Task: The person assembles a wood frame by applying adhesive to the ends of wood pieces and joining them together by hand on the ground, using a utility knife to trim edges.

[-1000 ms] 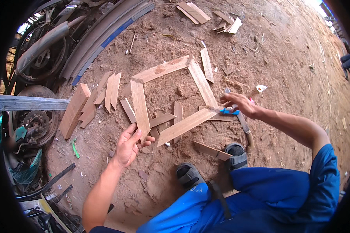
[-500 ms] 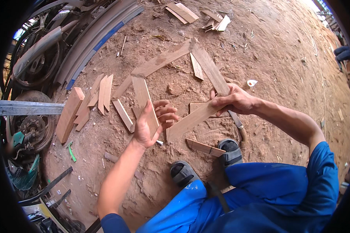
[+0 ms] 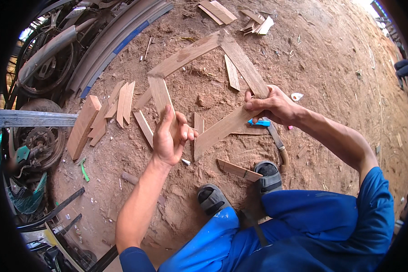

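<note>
A wooden frame (image 3: 186, 55) of flat slats joined at angled corners is held up over the dirt ground. My left hand (image 3: 170, 139) wraps around the lower part of its left slat (image 3: 160, 96), thumb along the face. At the right-hand corner, my right hand (image 3: 274, 108) pinches the joint of the upper right slat (image 3: 245, 67) and the lower slat (image 3: 222, 130). The lower slat's angled free end stands apart from the left slat, close to my left fingers. Behind my right fingers a blue tool (image 3: 259, 122) partly shows.
Loose wood strips (image 3: 125, 103) and a thick block (image 3: 84, 127) lie at the left. More offcuts (image 3: 217, 12) lie far off. A curved-handled blade (image 3: 279, 145) and a marked strip (image 3: 238, 170) are near my sandals (image 3: 212, 199). Motorbike parts (image 3: 41, 140) crowd the left edge.
The frame has shifted slightly away and to the left at its far side. My left fingers have curled in around the slat. The blue tool beneath my right hand has come into sight.
</note>
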`<move>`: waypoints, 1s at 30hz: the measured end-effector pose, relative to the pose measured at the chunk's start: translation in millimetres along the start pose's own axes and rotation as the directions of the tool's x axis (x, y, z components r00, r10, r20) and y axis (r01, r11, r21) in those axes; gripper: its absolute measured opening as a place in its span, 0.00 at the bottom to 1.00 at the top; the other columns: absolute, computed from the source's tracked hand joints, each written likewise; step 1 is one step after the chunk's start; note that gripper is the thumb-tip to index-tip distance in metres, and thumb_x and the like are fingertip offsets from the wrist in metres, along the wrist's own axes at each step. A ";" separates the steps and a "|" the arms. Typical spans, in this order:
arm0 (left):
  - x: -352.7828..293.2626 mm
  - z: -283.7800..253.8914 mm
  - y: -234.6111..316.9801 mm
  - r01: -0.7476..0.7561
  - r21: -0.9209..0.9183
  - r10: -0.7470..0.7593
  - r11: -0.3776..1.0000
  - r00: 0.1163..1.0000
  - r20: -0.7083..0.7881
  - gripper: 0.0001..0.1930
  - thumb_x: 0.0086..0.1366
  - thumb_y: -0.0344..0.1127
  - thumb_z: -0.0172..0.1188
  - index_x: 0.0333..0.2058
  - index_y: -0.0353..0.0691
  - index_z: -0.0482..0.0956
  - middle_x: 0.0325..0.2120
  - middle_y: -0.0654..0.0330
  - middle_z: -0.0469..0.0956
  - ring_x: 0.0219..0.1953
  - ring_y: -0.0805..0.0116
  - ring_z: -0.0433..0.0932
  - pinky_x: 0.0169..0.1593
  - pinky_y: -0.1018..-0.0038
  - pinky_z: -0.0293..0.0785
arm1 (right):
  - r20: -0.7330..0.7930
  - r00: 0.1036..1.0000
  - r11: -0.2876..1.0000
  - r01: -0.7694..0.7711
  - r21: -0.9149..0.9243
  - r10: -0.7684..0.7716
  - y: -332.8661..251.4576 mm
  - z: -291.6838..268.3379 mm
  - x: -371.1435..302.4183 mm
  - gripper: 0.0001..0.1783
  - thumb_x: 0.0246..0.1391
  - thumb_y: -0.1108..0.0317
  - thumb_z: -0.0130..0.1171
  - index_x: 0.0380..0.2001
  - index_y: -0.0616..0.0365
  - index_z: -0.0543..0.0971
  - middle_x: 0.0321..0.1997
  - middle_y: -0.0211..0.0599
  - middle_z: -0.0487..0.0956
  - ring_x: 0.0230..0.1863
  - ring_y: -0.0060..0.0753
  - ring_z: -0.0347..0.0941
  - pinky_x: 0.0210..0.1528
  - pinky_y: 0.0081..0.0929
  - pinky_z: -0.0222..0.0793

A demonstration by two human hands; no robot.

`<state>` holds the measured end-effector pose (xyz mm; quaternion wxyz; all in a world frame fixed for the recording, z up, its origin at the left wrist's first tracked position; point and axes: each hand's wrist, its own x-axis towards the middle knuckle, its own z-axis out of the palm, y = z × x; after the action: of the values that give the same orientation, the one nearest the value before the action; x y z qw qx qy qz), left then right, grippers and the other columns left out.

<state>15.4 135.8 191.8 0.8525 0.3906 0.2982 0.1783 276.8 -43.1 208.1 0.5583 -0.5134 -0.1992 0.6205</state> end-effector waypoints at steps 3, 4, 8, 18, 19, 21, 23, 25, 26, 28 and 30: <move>-3.5 2.7 -1.0 -0.001 -0.001 0.001 1.000 0.999 -0.044 0.24 0.76 0.61 0.48 0.31 0.47 0.74 0.11 0.70 0.66 0.18 0.74 0.76 0.35 0.69 0.82 | 0.016 1.000 1.000 -0.005 0.011 0.005 4.9 -1.4 3.6 0.09 0.58 0.76 0.68 0.39 0.63 0.77 0.34 0.34 0.80 0.32 0.26 0.82 0.32 0.22 0.85; -4.5 4.5 -0.4 -0.001 0.002 0.001 1.000 0.998 -0.064 0.24 0.76 0.61 0.48 0.31 0.47 0.74 0.10 0.70 0.66 0.18 0.74 0.76 0.35 0.69 0.82 | 0.011 1.000 1.000 -0.008 0.016 0.008 5.6 -0.9 4.3 0.09 0.58 0.76 0.68 0.39 0.63 0.77 0.34 0.34 0.80 0.32 0.26 0.82 0.32 0.23 0.85; -5.3 4.0 -3.5 -0.004 0.006 0.004 1.000 0.997 -0.075 0.24 0.77 0.61 0.48 0.31 0.47 0.74 0.10 0.70 0.64 0.17 0.73 0.75 0.35 0.68 0.81 | 0.030 1.000 1.000 -0.007 0.000 0.007 6.2 -3.9 4.6 0.10 0.58 0.74 0.68 0.40 0.62 0.77 0.37 0.35 0.81 0.35 0.27 0.82 0.35 0.24 0.84; -6.3 5.2 -3.9 -0.001 0.012 0.002 1.000 0.997 -0.074 0.24 0.76 0.61 0.49 0.31 0.47 0.73 0.10 0.70 0.64 0.17 0.73 0.74 0.35 0.68 0.81 | 0.052 0.998 0.999 -0.025 -0.021 0.026 10.5 -10.7 5.0 0.10 0.58 0.73 0.69 0.40 0.61 0.78 0.38 0.36 0.81 0.36 0.28 0.82 0.36 0.25 0.84; -6.5 6.3 -3.8 -0.004 0.017 0.005 1.000 0.997 -0.074 0.24 0.76 0.61 0.50 0.31 0.47 0.73 0.10 0.70 0.65 0.17 0.73 0.74 0.35 0.68 0.81 | 0.057 0.998 0.999 -0.020 -0.028 0.022 10.8 -11.8 5.1 0.10 0.58 0.73 0.68 0.40 0.61 0.78 0.38 0.36 0.81 0.36 0.28 0.82 0.37 0.25 0.84; -6.6 7.3 -3.2 -0.007 0.021 0.008 1.000 0.997 -0.077 0.24 0.75 0.61 0.51 0.31 0.46 0.73 0.10 0.70 0.65 0.17 0.74 0.74 0.35 0.69 0.81 | 0.067 0.998 0.999 -0.012 -0.042 0.015 11.1 -13.6 6.1 0.10 0.59 0.72 0.68 0.40 0.61 0.78 0.38 0.37 0.82 0.36 0.28 0.82 0.37 0.25 0.84; -6.3 7.5 -2.5 -0.006 0.019 0.008 1.000 0.997 -0.081 0.23 0.75 0.60 0.51 0.31 0.46 0.73 0.10 0.71 0.65 0.17 0.74 0.75 0.36 0.69 0.81 | 0.072 0.997 0.999 -0.006 -0.039 0.009 10.6 -13.8 7.6 0.09 0.60 0.72 0.67 0.40 0.61 0.78 0.39 0.36 0.82 0.37 0.27 0.82 0.37 0.26 0.85; -6.2 6.1 -3.0 -0.001 0.025 0.003 1.000 0.996 -0.087 0.24 0.75 0.62 0.51 0.31 0.47 0.73 0.10 0.71 0.64 0.17 0.74 0.75 0.36 0.69 0.82 | 0.071 0.997 0.999 -0.003 -0.040 0.005 9.7 -11.3 7.8 0.08 0.60 0.71 0.67 0.39 0.61 0.78 0.39 0.36 0.81 0.37 0.27 0.82 0.38 0.26 0.85; -6.3 5.0 -3.6 0.002 0.027 0.001 1.000 0.996 -0.091 0.25 0.75 0.62 0.51 0.30 0.47 0.73 0.10 0.72 0.64 0.17 0.74 0.75 0.36 0.69 0.82 | 0.068 0.998 0.999 -0.001 -0.042 0.004 9.0 -9.5 7.3 0.08 0.60 0.71 0.67 0.39 0.61 0.78 0.40 0.36 0.81 0.38 0.27 0.82 0.38 0.26 0.85; -6.3 -7.0 -4.1 0.006 0.006 -0.006 1.000 1.000 -0.009 0.27 0.75 0.64 0.48 0.36 0.43 0.75 0.14 0.67 0.70 0.22 0.70 0.78 0.38 0.65 0.82 | 0.081 0.997 0.999 -0.002 -0.036 0.005 9.0 -7.1 6.7 0.09 0.60 0.70 0.67 0.38 0.61 0.78 0.40 0.37 0.81 0.39 0.27 0.82 0.39 0.26 0.86; -6.7 -4.5 0.6 -0.011 -0.025 0.011 1.000 1.000 -0.016 0.32 0.73 0.68 0.46 0.42 0.39 0.77 0.22 0.59 0.76 0.26 0.66 0.81 0.39 0.64 0.82 | 0.110 0.994 1.000 -0.009 -0.030 0.012 8.4 -9.7 3.5 0.09 0.60 0.70 0.67 0.39 0.61 0.78 0.41 0.38 0.81 0.40 0.28 0.82 0.40 0.26 0.86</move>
<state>7.4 135.2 192.5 0.8540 0.3801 0.3004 0.1897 281.5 -45.6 196.0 0.5356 -0.4876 -0.2360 0.6478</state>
